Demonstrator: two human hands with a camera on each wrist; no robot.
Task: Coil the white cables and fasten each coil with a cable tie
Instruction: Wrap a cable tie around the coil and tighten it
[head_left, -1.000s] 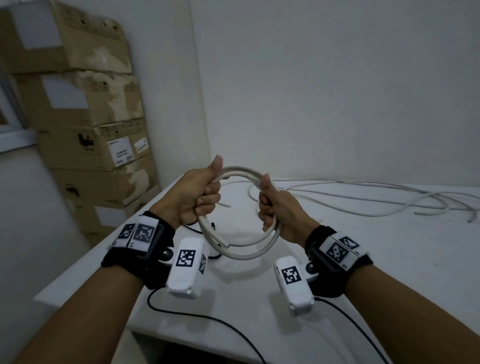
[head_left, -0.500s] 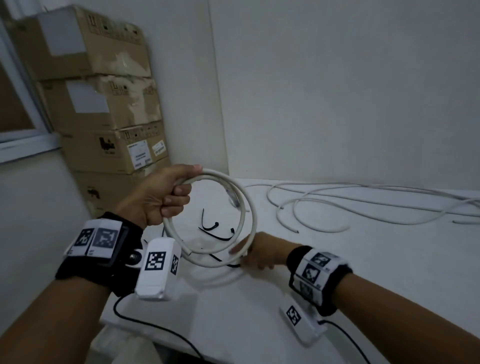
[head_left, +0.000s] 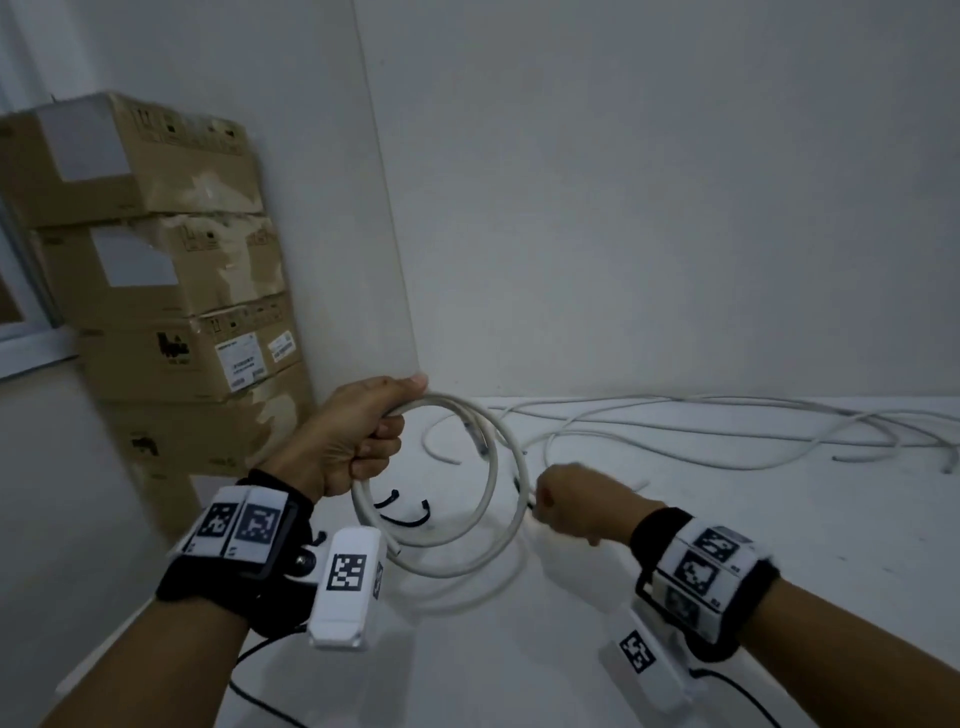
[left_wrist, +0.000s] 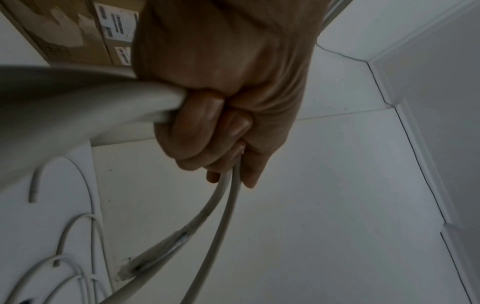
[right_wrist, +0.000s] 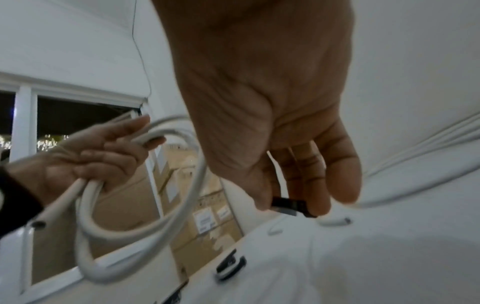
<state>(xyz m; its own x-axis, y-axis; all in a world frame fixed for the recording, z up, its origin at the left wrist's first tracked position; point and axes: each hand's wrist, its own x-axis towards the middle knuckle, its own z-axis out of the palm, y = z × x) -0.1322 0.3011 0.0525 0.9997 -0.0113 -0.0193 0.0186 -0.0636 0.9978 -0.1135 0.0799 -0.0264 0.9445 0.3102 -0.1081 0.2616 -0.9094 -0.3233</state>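
Coiled white cable (head_left: 470, 499), held above the bench (head_left: 779, 519) as a ring of about two turns. The ring stands nearly upright, its open face turned toward the camera in the head view; one connector end (head_left: 480, 441) hangs inside the ring, pointing downward. Left hand (head_left: 353, 441): raised at the ring's upper left, forearm rising from the lower left, fingers (left_wrist: 197, 131) curled tight round both strands, thumb laid along the top of the curve. Right hand (head_left: 576, 506): low, just right of the ring's lower edge and close above the bench, knuckles up; thumb and fingers (right_wrist: 337, 174) pinch a short black cable tie (right_wrist: 288, 204), which lies roughly level and crosswise beneath the palm. Whether the tie touches the bench cannot be told. Two more black cable ties (head_left: 408, 512) lie curved on the bench, seen through the ring. Loose white cables (head_left: 727, 431) sprawl along the far side of the bench, their long runs going left to right beside the wall. Stacked cardboard boxes (head_left: 156, 270) stand in the corner at left.
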